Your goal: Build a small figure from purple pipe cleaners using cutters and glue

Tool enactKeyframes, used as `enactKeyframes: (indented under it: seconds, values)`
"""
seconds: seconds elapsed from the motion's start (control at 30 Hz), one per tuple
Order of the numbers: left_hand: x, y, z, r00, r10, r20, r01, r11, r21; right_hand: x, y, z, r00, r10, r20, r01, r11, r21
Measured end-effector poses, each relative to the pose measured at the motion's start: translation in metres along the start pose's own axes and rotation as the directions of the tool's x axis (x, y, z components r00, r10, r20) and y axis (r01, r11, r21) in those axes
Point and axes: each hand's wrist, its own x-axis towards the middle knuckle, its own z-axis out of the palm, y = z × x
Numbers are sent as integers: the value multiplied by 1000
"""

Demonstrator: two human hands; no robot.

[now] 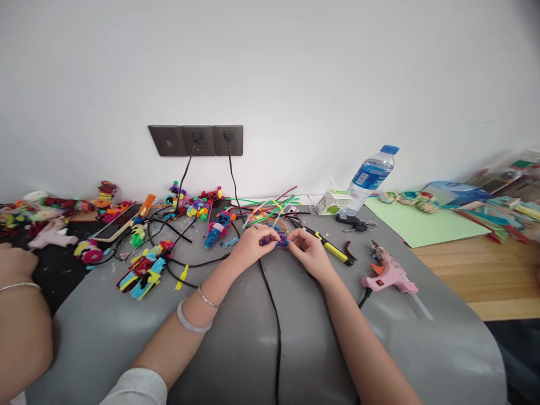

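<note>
Both my hands meet over the grey mat point(253, 337) near the wall. My left hand point(252, 241) and my right hand point(307, 247) are closed on a small purple and blue pipe-cleaner piece point(275, 241), pinching it from either side. A black cable point(276, 332) runs under my hands toward me. Loose pipe cleaners point(270, 207) lie just beyond the piece. A yellow-handled tool point(333, 251) rests right of my right hand.
A pink glue gun point(388, 273) lies at the right. A water bottle point(370, 179), a small carton point(333, 202), keys point(356, 224) and green paper point(422, 225) sit behind it. Colourful pipe-cleaner figures point(145, 270), a phone point(116, 223) and another person's arm point(21, 315) are at left. Wall sockets point(196, 140) above.
</note>
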Motion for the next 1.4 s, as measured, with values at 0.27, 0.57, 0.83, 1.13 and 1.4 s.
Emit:
enactKeyframes:
  seconds: [0.27,0.57,0.83,1.13,1.4]
  values:
    - [0,0,0,1000,-11,-10,10,999,-32,-1,-1,-1,999,-12,41,13,1000,-11]
    - [0,-3,-1,999,-32,-12,32,999,-15,0,0,-2,998,-38,41,39,999,-11]
    - [1,0,-5,998,-60,-21,61,997,49,3,-1,0,997,2,-74,3,998,66]
    - [2,-4,-1,993,-111,-33,109,992,-63,-33,-33,-45,873,56,-484,-45,998,34]
    - [2,0,0,989,-137,-54,129,982,-135,-117,-28,-119,764,355,-538,-599,700,-388]
